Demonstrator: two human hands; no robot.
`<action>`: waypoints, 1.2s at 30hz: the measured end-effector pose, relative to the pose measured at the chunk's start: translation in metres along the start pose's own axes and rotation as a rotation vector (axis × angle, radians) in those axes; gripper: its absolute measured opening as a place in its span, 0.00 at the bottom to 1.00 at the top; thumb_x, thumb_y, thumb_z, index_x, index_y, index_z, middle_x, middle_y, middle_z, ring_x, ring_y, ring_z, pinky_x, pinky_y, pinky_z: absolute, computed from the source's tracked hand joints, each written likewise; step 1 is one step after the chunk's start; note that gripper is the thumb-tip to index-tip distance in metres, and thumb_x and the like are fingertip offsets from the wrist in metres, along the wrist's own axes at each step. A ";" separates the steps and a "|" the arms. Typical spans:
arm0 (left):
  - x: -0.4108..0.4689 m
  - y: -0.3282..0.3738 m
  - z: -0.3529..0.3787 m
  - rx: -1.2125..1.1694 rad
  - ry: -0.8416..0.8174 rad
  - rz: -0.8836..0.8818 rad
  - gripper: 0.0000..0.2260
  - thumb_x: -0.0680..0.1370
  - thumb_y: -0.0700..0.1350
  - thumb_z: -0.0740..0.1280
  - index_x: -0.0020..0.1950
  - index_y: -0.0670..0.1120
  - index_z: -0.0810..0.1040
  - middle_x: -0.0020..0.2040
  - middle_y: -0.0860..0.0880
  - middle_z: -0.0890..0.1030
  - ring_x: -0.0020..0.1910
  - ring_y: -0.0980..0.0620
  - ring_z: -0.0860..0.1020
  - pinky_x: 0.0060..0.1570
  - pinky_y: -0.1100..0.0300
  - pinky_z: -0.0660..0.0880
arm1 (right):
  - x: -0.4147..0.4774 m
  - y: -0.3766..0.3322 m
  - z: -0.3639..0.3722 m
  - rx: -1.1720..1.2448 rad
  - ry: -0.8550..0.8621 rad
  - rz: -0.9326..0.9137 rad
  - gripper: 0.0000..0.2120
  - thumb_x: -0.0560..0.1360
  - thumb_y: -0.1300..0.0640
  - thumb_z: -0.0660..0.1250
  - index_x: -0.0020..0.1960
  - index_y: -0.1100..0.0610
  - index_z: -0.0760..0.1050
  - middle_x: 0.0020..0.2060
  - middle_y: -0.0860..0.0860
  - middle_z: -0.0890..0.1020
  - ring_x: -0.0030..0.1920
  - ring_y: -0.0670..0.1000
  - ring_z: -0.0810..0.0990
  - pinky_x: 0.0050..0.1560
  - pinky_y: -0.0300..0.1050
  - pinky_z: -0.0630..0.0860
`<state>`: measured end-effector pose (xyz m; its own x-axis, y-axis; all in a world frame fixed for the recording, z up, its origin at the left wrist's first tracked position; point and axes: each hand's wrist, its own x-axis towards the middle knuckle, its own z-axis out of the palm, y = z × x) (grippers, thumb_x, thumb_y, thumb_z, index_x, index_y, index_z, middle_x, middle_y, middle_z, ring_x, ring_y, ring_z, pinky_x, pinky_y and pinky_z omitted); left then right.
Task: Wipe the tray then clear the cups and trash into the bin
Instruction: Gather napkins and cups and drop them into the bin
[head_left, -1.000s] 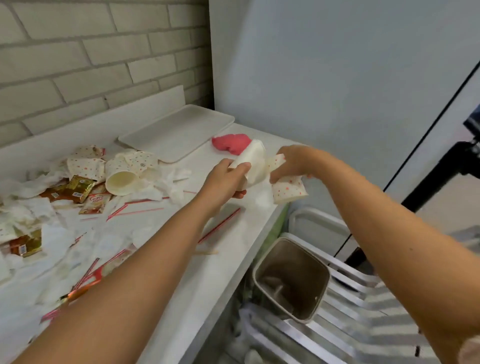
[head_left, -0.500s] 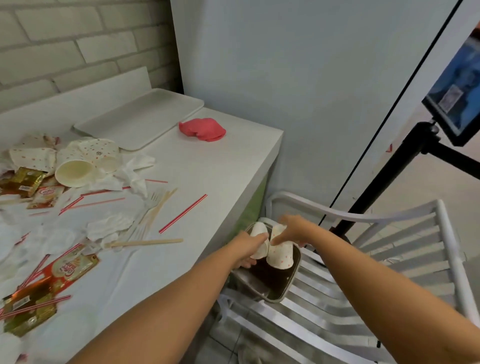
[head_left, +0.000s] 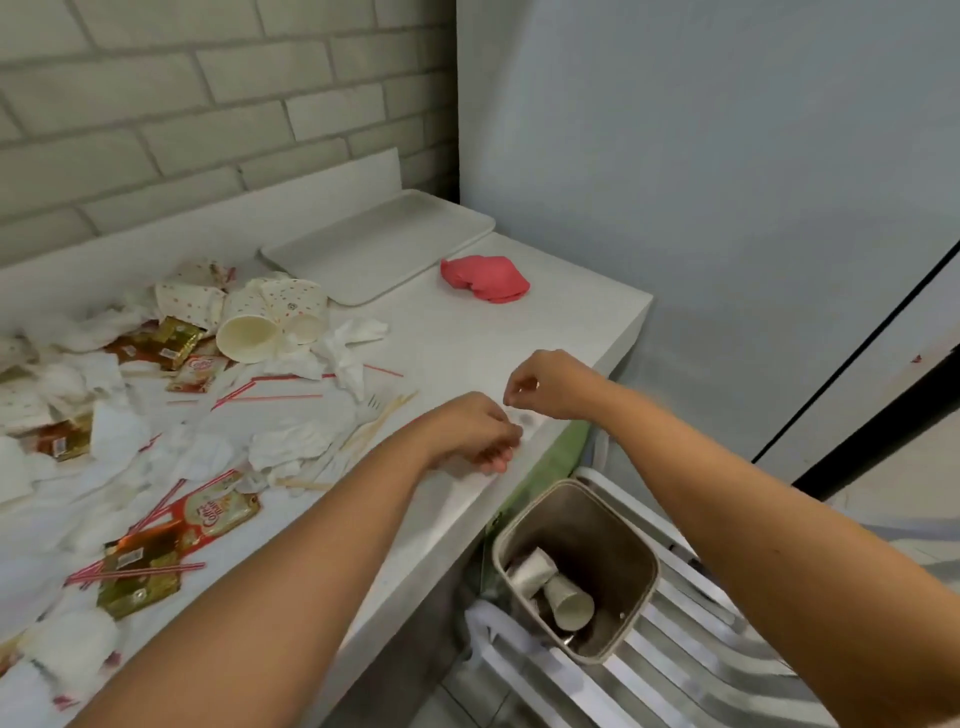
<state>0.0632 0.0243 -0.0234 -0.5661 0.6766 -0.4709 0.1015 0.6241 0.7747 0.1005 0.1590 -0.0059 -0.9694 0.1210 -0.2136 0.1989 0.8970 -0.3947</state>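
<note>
Both hands, left (head_left: 475, 434) and right (head_left: 545, 384), hover over the table (head_left: 571, 312) edge with fingers loosely curled and nothing seen in either. Two cups (head_left: 569, 603) lie in the bin (head_left: 615, 545), which stands on a slatted chair (head_left: 691, 654) below the edge. More cups (head_left: 265, 325), napkins (head_left: 291, 441) and straws (head_left: 270, 398) litter the table beside the tray (head_left: 379, 244). Light napkins or straws dropped from table height could miss the narrow bin and slip between the slats. Half a second ago the hands were down at the bin, holding those two cups.
</note>
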 end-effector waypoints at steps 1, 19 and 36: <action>-0.006 -0.005 -0.013 0.046 0.042 0.019 0.09 0.78 0.41 0.63 0.48 0.35 0.79 0.38 0.44 0.80 0.31 0.54 0.77 0.34 0.65 0.75 | 0.007 -0.009 0.003 -0.001 0.006 -0.053 0.10 0.76 0.59 0.63 0.53 0.57 0.82 0.52 0.51 0.82 0.45 0.46 0.73 0.46 0.37 0.68; -0.086 -0.084 -0.079 0.667 0.274 -0.516 0.16 0.71 0.53 0.72 0.34 0.46 0.71 0.30 0.51 0.72 0.30 0.54 0.73 0.34 0.62 0.68 | 0.062 -0.070 0.059 -0.333 -0.298 -0.433 0.04 0.78 0.60 0.61 0.44 0.58 0.72 0.41 0.47 0.67 0.43 0.50 0.69 0.43 0.43 0.66; -0.101 -0.086 -0.086 0.893 0.385 -0.567 0.11 0.75 0.39 0.66 0.57 0.41 0.76 0.41 0.49 0.72 0.48 0.47 0.77 0.42 0.60 0.70 | 0.064 -0.076 0.061 -0.327 -0.393 -0.406 0.05 0.73 0.65 0.59 0.46 0.56 0.68 0.38 0.47 0.69 0.37 0.48 0.68 0.34 0.37 0.63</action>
<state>0.0416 -0.1312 -0.0062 -0.9158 0.1370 -0.3775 0.2110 0.9640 -0.1620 0.0318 0.0729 -0.0443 -0.8208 -0.3640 -0.4402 -0.2868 0.9291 -0.2335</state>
